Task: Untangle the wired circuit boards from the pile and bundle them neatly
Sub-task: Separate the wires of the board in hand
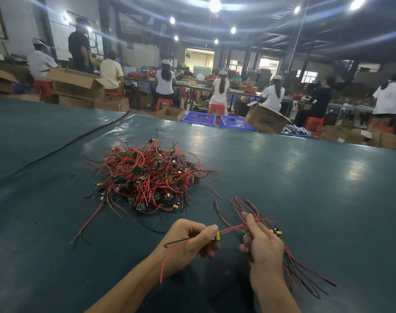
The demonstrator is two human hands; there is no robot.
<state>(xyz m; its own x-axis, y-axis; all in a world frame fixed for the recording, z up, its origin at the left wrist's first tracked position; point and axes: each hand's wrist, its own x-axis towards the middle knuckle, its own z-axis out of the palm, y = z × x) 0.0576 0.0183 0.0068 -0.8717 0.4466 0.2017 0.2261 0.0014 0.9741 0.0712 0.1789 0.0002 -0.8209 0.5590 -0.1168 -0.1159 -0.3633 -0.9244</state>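
Up close, the left hand (pixel 188 242) pinches one small circuit board (pixel 217 236) by its yellow part, its red wires reaching across to the right hand (pixel 263 245), which grips a bundle of wired boards (pixel 276 232). Beyond them, the tangled pile (pixel 147 177) lies on the green table (pixel 305 177).

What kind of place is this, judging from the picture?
Probably an electronics assembly workshop: a pile of wired circuit boards lies on a long green worktable, workers sit on red stools behind, and open cardboard boxes stand around.
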